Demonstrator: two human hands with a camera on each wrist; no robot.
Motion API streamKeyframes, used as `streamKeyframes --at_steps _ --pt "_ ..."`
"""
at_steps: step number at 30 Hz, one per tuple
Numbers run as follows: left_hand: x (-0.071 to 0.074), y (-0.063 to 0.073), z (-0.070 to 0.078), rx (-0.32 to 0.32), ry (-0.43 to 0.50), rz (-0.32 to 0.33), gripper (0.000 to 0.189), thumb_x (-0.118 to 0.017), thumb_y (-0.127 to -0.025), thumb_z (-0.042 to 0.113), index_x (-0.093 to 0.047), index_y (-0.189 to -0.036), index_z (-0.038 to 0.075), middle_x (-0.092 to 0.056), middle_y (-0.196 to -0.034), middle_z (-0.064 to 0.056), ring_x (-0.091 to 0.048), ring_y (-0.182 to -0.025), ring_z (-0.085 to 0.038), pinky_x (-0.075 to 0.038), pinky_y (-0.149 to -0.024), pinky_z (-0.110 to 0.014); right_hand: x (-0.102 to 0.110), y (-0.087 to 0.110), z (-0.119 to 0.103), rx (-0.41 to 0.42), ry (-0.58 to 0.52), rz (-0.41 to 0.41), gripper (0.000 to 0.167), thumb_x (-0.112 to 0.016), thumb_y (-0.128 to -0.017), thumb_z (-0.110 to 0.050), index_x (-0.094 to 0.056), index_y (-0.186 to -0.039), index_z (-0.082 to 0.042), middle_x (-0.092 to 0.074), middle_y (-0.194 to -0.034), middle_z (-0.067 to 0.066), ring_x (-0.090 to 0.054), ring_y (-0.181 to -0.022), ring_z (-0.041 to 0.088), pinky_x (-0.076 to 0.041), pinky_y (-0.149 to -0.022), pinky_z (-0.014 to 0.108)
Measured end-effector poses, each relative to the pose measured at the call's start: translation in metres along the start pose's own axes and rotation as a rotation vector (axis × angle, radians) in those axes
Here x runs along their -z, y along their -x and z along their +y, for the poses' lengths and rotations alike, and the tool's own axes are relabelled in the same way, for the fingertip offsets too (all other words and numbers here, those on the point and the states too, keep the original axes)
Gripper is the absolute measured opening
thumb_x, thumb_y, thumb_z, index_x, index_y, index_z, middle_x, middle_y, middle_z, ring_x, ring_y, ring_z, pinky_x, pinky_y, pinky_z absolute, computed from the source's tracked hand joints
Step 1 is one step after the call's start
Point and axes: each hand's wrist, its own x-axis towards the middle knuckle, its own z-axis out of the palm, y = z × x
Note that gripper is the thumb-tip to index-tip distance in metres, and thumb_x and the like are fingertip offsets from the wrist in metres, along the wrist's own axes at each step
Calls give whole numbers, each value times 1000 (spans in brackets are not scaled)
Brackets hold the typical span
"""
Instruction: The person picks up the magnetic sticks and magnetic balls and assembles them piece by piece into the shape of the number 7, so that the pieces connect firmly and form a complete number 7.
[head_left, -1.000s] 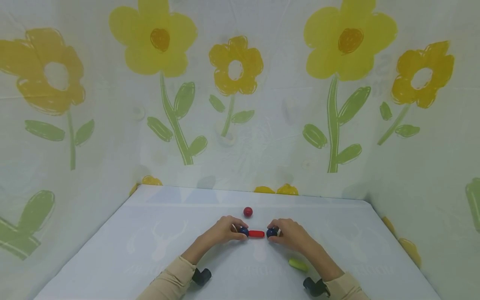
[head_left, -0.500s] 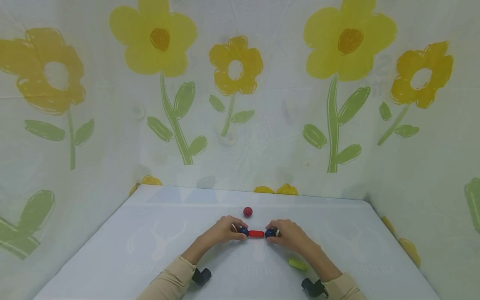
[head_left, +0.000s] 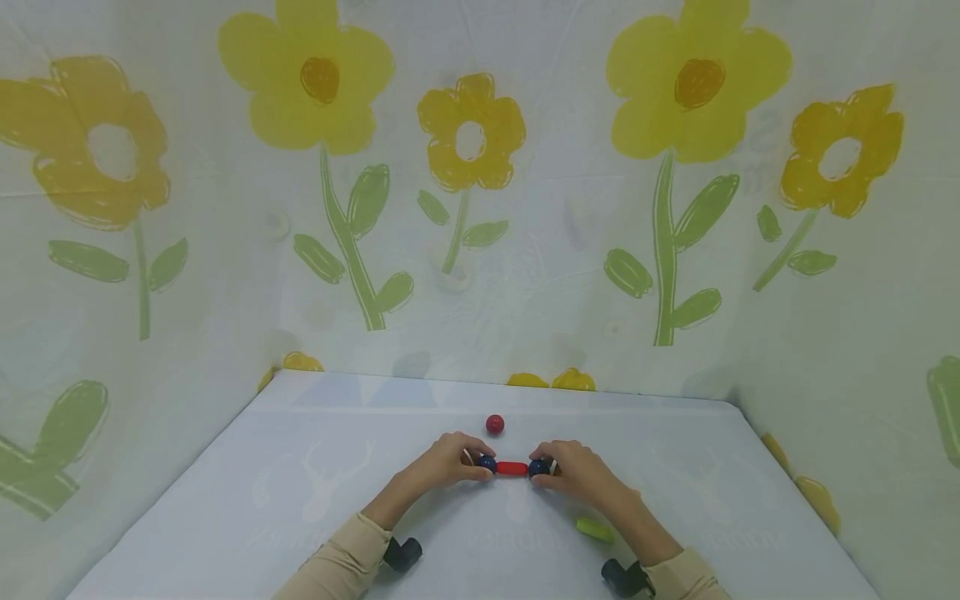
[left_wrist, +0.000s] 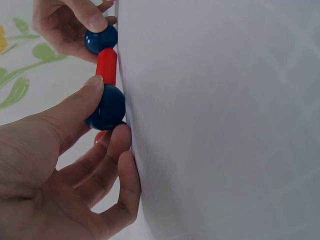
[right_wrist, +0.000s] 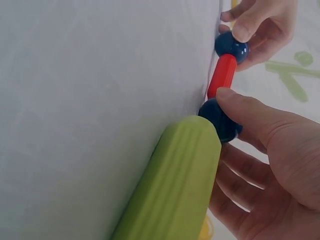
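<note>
My left hand (head_left: 448,460) pinches a blue ball (head_left: 487,464) between thumb and fingers. From that ball a short red ridged rod (head_left: 512,468) points right, its left end against the ball. A second blue ball (head_left: 538,468) is pinched by my right hand (head_left: 579,467), right at the rod's other end. Both wrist views show the three pieces in one line, with the rod (left_wrist: 106,66) between the near ball (left_wrist: 111,107) and the far one (left_wrist: 101,41). In the right wrist view, the thumb lies on top of the right ball (right_wrist: 218,119).
A red ball (head_left: 495,424) sits on the white table (head_left: 360,467) beyond the hands. Near my right forearm lies a yellow-green ridged rod (head_left: 596,529), large in the right wrist view. Flower-printed curtains (head_left: 540,250) enclose the table at the back and sides.
My right hand has moved slightly left with its blue ball, and the gap between that ball and the red rod has closed. My left hand has stayed in place.
</note>
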Motion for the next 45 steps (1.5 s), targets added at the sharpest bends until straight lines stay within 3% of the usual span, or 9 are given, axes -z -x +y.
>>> streamKeyframes --at_steps 21,45 --pt "1 -1 2 14 2 -1 31 -78 -84 24 -74 -114 17 -69 -92 3 -58 -77 -11 -53 -70 -20 0 2 3 42 -8 7 35 -79 -82 -27 -71 -115 -15 -71 -96 -4 -55 -76 7 -56 -77 28" --pt "1 0 -1 6 7 -16 30 -78 -84 24 -74 -113 17 -70 -95 2 -58 -78 -11 -54 -72 -22 -1 3 3 28 -37 -7 36 -78 -83 -26 -71 -116 -16 -71 -101 -4 -55 -76 8 -54 -73 23"
